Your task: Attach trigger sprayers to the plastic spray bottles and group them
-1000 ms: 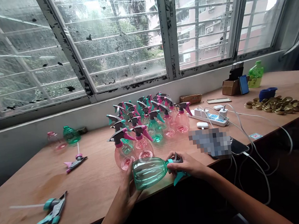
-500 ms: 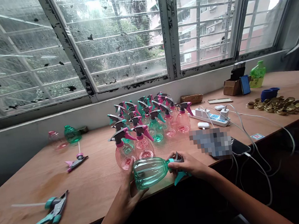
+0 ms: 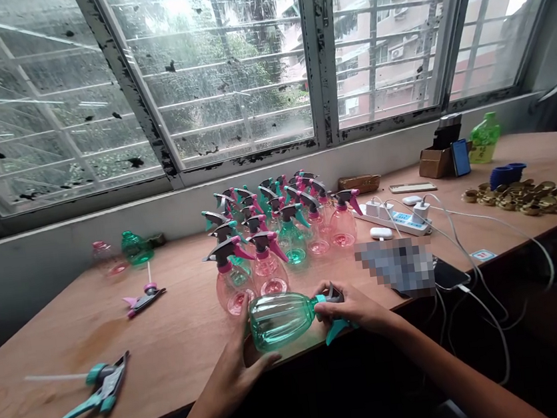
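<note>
Held sideways at the near edge of the tabletop (image 3: 180, 314), about midway along: a green spray bottle (image 3: 282, 319), base toward the left edge, neck toward the right. Cupped around the base, about as wide as the bottle: the left hand (image 3: 237, 354). Wrapped around the neck and grey spray head: the right hand (image 3: 350, 308), with the teal trigger (image 3: 336, 330) pointing down beneath it. Just beyond, reaching back toward the far edge: a close group of upright spray bottles (image 3: 291, 235), pink and green. Lying near the near left corner: a teal-and-grey spray head (image 3: 105, 386), tube toward the left edge. Farther back: a pink-and-grey spray head (image 3: 145, 300). Close to the far edge, on the left: a pink bottle (image 3: 109, 258) beside a green bottle (image 3: 137, 249). Right of the group: a white power strip (image 3: 403, 217). Nearer the right edge: a heap of gold-coloured pieces (image 3: 528, 197).
</note>
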Available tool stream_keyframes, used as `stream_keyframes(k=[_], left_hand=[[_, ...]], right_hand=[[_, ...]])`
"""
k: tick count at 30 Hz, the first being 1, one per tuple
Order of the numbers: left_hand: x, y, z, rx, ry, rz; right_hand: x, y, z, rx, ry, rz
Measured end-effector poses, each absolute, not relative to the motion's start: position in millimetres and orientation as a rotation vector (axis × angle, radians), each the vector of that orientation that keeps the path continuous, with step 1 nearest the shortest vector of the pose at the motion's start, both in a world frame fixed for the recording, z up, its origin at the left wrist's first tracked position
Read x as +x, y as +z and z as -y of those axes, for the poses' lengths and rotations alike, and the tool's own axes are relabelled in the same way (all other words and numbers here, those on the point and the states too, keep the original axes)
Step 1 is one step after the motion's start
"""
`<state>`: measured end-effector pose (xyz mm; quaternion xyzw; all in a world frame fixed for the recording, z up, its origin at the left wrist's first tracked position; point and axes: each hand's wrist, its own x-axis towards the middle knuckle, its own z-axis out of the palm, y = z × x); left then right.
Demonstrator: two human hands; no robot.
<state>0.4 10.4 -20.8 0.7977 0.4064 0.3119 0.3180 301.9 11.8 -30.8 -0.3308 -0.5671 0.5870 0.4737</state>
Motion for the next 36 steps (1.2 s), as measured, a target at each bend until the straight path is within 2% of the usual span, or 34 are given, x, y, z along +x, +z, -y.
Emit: stream_keyframes(k=[18,36], left_hand=[[1.3,-16.0,-7.8,1.86,0.816,-0.95],[1.8,-11.0,-5.7,1.942,0.778,-0.99]], right_hand=[[302.5,-30.0,-11.1,-0.804,1.424,1.397],[302.3,-31.7,-11.2,-0.762,1.419,1.398]])
